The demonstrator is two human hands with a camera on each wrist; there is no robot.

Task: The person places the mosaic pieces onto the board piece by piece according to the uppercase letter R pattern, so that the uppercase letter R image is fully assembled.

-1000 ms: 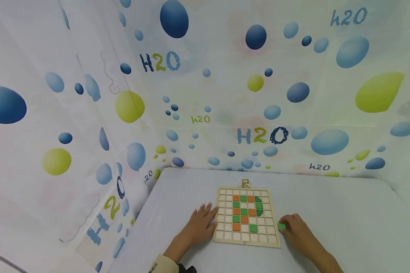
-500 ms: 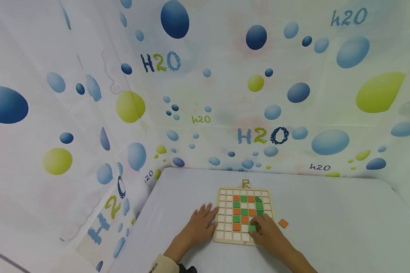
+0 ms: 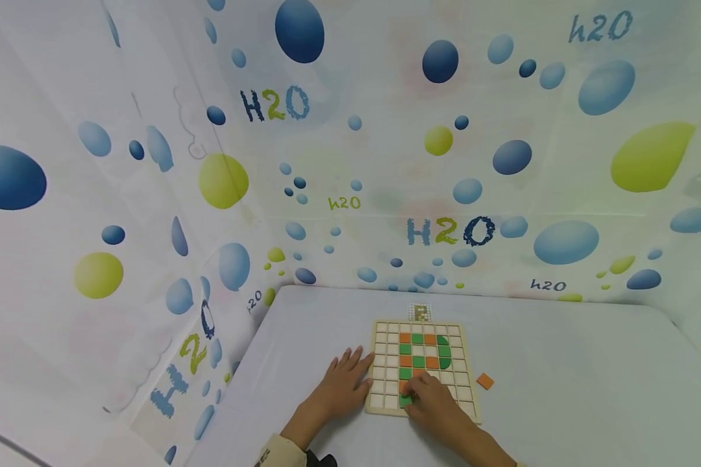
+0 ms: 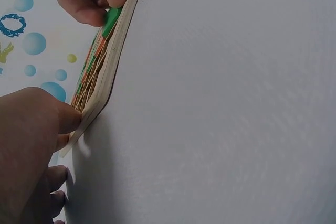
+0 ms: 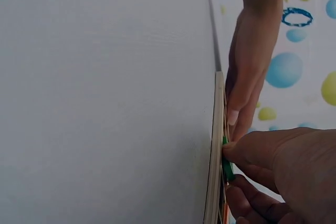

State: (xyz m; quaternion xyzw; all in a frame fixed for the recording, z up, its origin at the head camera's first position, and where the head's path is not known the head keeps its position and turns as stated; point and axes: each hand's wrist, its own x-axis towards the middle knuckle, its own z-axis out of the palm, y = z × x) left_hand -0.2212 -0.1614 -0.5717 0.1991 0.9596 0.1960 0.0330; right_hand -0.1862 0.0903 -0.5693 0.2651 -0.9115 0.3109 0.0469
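Note:
A square wooden grid board (image 3: pixel 376 402) lies on the table, with orange and green tiles filling part of its cells in a pattern like a letter R. My right hand (image 3: pixel 438 408) is over the board's lower part, thumb and fingers pinching a green tile (image 3: pixel 405 400) at the bottom row, just below an orange one. In the right wrist view, that green tile (image 5: pixel 228 163) is tilted between thumb and fingertips, close over the board. My left hand (image 3: pixel 340 387) rests at the board's left edge, fingers spread, thumb and fingertips touching the frame. The right hand hides some lower cells.
A loose orange tile (image 3: pixel 485 381) lies on the table just right of the board. Behind the board's far edge is a small pattern card (image 3: pixel 420 312). A white table (image 3: pixel 566 376) surrounds them, with a printed wall sheet (image 3: pixel 380 162) at the back and left.
My right hand has carried the green tile from beside the board's right edge leftward to its bottom row. The loose orange tile has come into sight. My left hand has stayed put.

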